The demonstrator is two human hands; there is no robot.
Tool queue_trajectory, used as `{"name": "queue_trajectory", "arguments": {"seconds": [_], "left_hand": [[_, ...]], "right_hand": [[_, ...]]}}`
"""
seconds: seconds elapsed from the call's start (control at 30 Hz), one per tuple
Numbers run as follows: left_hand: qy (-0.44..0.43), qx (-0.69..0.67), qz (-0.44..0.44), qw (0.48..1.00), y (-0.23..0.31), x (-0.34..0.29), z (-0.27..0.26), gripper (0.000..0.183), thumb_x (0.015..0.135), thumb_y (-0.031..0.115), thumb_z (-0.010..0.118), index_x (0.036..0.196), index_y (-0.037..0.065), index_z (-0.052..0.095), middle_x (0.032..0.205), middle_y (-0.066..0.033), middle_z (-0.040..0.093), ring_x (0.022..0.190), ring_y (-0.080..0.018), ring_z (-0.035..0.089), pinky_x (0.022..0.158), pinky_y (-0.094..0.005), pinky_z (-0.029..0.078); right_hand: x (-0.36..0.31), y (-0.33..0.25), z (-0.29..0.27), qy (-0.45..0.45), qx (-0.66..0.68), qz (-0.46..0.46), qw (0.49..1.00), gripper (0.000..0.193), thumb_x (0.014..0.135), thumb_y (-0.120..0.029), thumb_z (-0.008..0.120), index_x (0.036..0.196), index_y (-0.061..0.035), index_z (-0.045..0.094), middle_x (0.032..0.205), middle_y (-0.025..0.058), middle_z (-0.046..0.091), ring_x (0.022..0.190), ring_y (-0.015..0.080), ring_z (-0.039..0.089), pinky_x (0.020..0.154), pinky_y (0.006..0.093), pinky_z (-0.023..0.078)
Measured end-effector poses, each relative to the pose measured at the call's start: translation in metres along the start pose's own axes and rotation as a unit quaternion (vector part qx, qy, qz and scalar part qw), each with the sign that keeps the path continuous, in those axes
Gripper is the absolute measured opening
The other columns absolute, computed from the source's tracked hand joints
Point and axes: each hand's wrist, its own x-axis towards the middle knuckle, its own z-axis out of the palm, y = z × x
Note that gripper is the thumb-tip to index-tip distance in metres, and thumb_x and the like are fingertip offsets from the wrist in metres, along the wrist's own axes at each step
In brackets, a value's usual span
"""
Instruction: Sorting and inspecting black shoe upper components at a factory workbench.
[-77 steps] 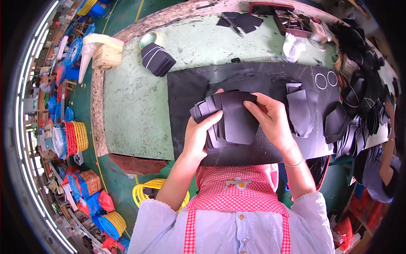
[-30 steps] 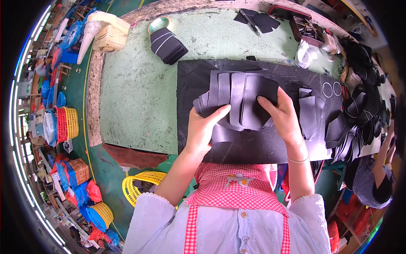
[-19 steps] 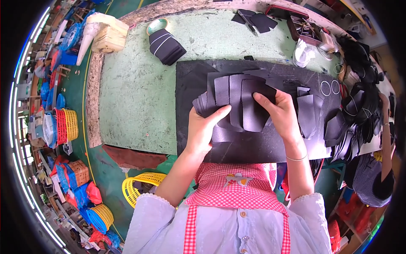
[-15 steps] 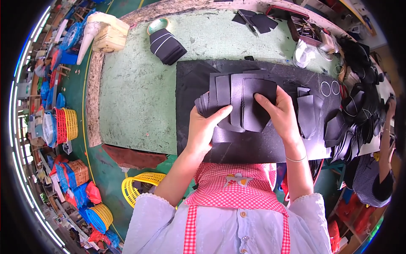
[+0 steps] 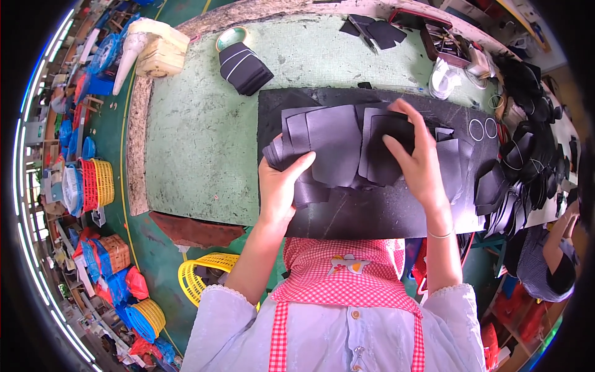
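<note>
In my left hand (image 5: 279,189) is a fanned bundle of black leather-like cut pieces (image 5: 334,146), with the thumb lying across their front. My right hand (image 5: 421,158) is at a smaller group of the same black pieces (image 5: 379,149), thumb on the front and fingers curved at the top right edge. The two groups touch or overlap near the middle. Both are above a black mat (image 5: 384,214). More black pieces (image 5: 451,164) lie on the mat just right of my right hand.
A banded stack of black pieces (image 5: 246,69) lies beside a roll of tape (image 5: 232,38) on the green tabletop (image 5: 192,136). Pale rings (image 5: 476,130) and heaped black pieces (image 5: 520,155) are at right. A co-worker's arm (image 5: 558,239) shows at the far right.
The left hand and its fanned pieces have shifted left. The right hand's thumb and fingers have spread wider, and the right group stands more apart from the rest. The co-worker's arm has moved.
</note>
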Motion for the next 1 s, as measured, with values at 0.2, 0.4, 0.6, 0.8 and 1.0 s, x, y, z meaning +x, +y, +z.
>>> {"name": "queue_trajectory", "arguments": {"seconds": [0.2, 0.4, 0.6, 0.8, 1.0], "left_hand": [[-0.038, -0.03, -0.021, 0.999, 0.002, -0.006, 0.016, 0.041, 0.081, -0.003, 0.074, 0.12, 0.002, 0.061, 0.106, -0.0053, 0.069, 0.093, -0.013, 0.065, 0.084, -0.0285, 0.052], [-0.029, -0.046, -0.016, 0.998, 0.005, -0.006, 0.008, 0.039, 0.082, -0.001, 0.074, 0.119, 0.002, 0.061, 0.107, -0.0062, 0.068, 0.094, -0.014, 0.066, 0.084, -0.0292, 0.052], [-0.015, -0.031, -0.008, 0.999, 0.001, -0.005, 0.008, 0.04, 0.082, -0.002, 0.074, 0.119, 0.002, 0.061, 0.104, -0.0058, 0.069, 0.092, -0.0134, 0.066, 0.082, -0.0291, 0.053], [-0.057, -0.04, -0.03, 0.997, -0.003, -0.006, 0.025, 0.044, 0.084, 0.0, 0.073, 0.125, -0.001, 0.058, 0.109, -0.0068, 0.068, 0.095, -0.0123, 0.065, 0.085, -0.0277, 0.052], [-0.077, -0.054, -0.028, 0.995, 0.004, -0.007, 0.026, 0.042, 0.088, 0.003, 0.07, 0.127, -0.001, 0.057, 0.112, -0.0075, 0.067, 0.098, -0.0124, 0.064, 0.087, -0.0286, 0.052]], "right_hand": [[-0.002, -0.031, 0.016, -0.037, 0.039, 0.118, 0.992, 0.028, 0.08, -0.02, 0.08, 0.092, 0.0002, 0.066, 0.073, 0.0029, 0.063, 0.064, 0.011, 0.054, 0.061, 0.0278, 0.045], [-0.001, -0.019, 0.015, -0.08, 0.099, 0.133, 0.983, 0.02, 0.089, -0.012, 0.07, 0.079, 0.0013, 0.059, 0.062, 0.0009, 0.043, 0.064, 0.0027, 0.036, 0.053, 0.0248, 0.035], [0.006, -0.019, 0.0, -0.046, 0.279, 0.176, 0.943, 0.01, 0.093, -0.007, 0.065, 0.094, 0.001, 0.06, 0.083, -0.007, 0.058, 0.077, 0.0, 0.049, 0.065, 0.017, 0.041], [0.002, -0.024, 0.017, -0.06, 0.3, 0.186, 0.934, 0.018, 0.086, -0.004, 0.074, 0.095, -0.0005, 0.06, 0.09, -0.0012, 0.064, 0.084, 0.0018, 0.055, 0.076, 0.019, 0.047], [-0.002, -0.013, 0.015, -0.069, 0.313, 0.178, 0.93, 0.014, 0.087, -0.004, 0.073, 0.095, -0.0008, 0.061, 0.091, -0.0035, 0.065, 0.086, 0.002, 0.056, 0.077, 0.0189, 0.047]]}}
